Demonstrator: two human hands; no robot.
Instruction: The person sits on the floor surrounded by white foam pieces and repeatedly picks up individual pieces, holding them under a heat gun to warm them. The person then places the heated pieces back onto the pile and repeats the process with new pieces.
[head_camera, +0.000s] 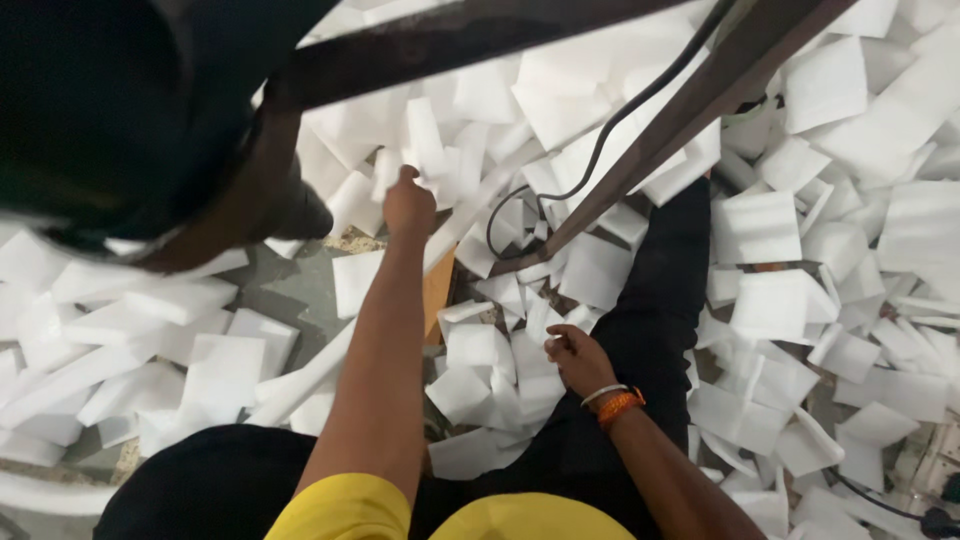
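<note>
Bare forearms, both uncovered below the upper arm. Short yellow sleeves (345, 510) at both shoulders, yellow fabric at the bottom edge of the view. Black trousers (655, 300), one leg running up the right side, a dark knee area at lower left. Right wrist has a white band (603, 394) and next to it an orange beaded or thread bracelet (620, 406). Left hand (408, 205) and right hand (578, 358) bare, no gloves, no rings discernible.
</note>
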